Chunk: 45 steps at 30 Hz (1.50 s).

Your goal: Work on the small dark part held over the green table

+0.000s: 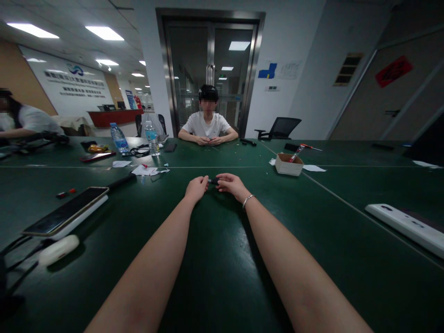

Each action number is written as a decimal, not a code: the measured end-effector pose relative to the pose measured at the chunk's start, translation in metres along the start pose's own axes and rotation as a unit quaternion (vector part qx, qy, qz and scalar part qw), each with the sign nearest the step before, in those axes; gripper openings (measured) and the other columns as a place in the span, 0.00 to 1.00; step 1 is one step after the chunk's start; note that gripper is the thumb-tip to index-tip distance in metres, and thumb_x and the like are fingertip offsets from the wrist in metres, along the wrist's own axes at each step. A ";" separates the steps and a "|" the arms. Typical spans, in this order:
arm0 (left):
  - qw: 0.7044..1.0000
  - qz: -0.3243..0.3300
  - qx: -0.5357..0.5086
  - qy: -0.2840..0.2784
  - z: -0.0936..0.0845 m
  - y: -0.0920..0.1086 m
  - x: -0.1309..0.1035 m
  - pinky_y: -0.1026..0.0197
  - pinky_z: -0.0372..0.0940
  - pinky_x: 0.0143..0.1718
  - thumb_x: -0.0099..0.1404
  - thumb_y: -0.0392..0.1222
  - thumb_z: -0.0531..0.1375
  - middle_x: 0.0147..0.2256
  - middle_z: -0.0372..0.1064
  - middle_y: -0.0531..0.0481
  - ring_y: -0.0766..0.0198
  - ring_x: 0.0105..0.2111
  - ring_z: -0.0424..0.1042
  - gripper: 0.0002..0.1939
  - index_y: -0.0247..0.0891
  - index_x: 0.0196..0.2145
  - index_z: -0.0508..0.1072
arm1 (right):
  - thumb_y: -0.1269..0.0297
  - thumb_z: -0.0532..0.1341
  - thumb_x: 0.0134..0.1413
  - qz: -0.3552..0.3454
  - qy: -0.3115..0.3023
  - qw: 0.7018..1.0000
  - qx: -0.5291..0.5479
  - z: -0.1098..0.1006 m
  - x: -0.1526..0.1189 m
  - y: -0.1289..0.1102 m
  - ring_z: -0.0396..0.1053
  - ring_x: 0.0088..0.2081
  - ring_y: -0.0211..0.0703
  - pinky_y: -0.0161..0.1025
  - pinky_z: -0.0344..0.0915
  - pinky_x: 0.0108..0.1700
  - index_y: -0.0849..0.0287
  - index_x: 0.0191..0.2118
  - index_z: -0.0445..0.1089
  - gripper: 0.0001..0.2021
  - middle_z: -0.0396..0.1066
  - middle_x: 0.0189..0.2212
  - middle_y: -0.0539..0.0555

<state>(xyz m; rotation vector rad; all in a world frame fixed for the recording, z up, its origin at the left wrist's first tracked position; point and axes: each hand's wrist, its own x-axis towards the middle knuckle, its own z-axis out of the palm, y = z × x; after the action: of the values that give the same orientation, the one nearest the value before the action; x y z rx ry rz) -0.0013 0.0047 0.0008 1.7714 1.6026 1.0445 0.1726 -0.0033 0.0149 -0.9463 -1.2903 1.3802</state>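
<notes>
At twelve o'clock we have a small slim dark object (214,181) between our left hand (197,188) and right hand (233,186); beyond, across the flat green table (215,268), a white-shirted person (208,123). Two clear plastic bottles (151,137) stand at eleven, a black phone (67,210) atop a white slab (85,213) at ten, an open white cardboard box (287,169) at one, a long white power strip (398,221) at two.

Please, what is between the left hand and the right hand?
The head view shows a small dark object between the left hand and the right hand.

Open carton (288,168) at right, phone (67,210) left, bottles (151,136) beyond.
</notes>
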 end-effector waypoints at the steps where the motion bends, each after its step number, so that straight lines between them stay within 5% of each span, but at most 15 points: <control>1: 1.000 -0.003 0.000 0.003 0.000 0.000 0.000 0.62 0.58 0.27 0.64 0.58 0.47 0.24 0.70 0.49 0.64 0.23 0.67 0.23 0.38 0.26 0.70 | 0.79 0.64 0.47 -0.001 0.000 1.000 -0.002 0.000 0.000 0.000 0.74 0.26 0.34 0.27 0.71 0.25 0.62 0.37 0.71 0.10 0.73 0.28 0.50; 12: 0.998 -0.046 -0.026 0.025 0.002 -0.004 0.008 0.62 0.56 0.25 0.64 0.58 0.46 0.23 0.70 0.48 0.64 0.21 0.66 0.25 0.38 0.24 0.71 | 0.80 0.63 0.48 -0.028 0.019 0.998 -0.048 0.011 -0.002 -0.011 0.74 0.27 0.33 0.29 0.72 0.27 0.61 0.38 0.71 0.12 0.71 0.34 0.52; 26: 0.981 -0.097 -0.163 0.049 -0.007 0.004 0.007 0.64 0.54 0.22 0.59 0.50 0.50 0.19 0.63 0.51 0.68 0.18 0.60 0.17 0.37 0.20 0.66 | 0.79 0.65 0.42 -0.163 0.006 0.968 -0.189 0.022 0.008 -0.023 0.70 0.24 0.29 0.26 0.70 0.27 0.62 0.39 0.74 0.15 0.73 0.34 0.51; 37: 0.985 -0.015 -0.171 0.026 -0.001 0.000 0.005 0.63 0.58 0.26 0.61 0.57 0.51 0.21 0.66 0.50 0.67 0.22 0.63 0.22 0.35 0.24 0.70 | 0.81 0.62 0.50 -0.035 -0.001 0.999 -0.017 0.013 -0.001 -0.021 0.75 0.26 0.35 0.30 0.73 0.28 0.64 0.37 0.71 0.09 0.74 0.28 0.52; 45: 0.990 0.024 -0.140 -0.002 0.000 0.004 -0.001 0.64 0.59 0.28 0.61 0.54 0.53 0.24 0.68 0.50 0.67 0.24 0.64 0.19 0.35 0.28 0.71 | 0.80 0.61 0.53 0.019 0.032 0.999 -0.004 0.008 -0.003 -0.019 0.75 0.24 0.36 0.29 0.73 0.27 0.65 0.37 0.71 0.07 0.75 0.28 0.54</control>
<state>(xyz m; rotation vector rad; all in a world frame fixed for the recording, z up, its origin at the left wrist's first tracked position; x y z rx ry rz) 0.0004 0.0028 0.0037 1.6269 1.3423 1.2207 0.1686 -0.0087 0.0345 -1.0170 -1.2360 1.3637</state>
